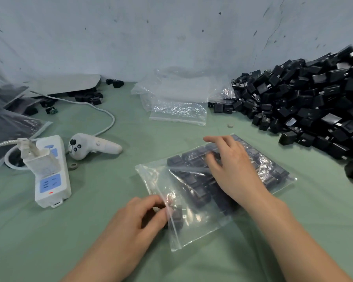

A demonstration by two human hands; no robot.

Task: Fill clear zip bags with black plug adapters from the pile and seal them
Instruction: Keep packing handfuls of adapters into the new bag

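Observation:
A clear zip bag lies flat on the green table in front of me, packed with rows of black plug adapters. My right hand rests on top of the bag, fingers spread over the adapters. My left hand is at the bag's open mouth, fingers curled round a black adapter that sits just inside the opening. A big pile of loose black adapters fills the right side of the table.
Empty clear bags lie stacked at the back centre. A white power strip with a plugged charger, a white handheld controller and its cable lie at the left. Filled bags sit at the far left. A wall stands close behind.

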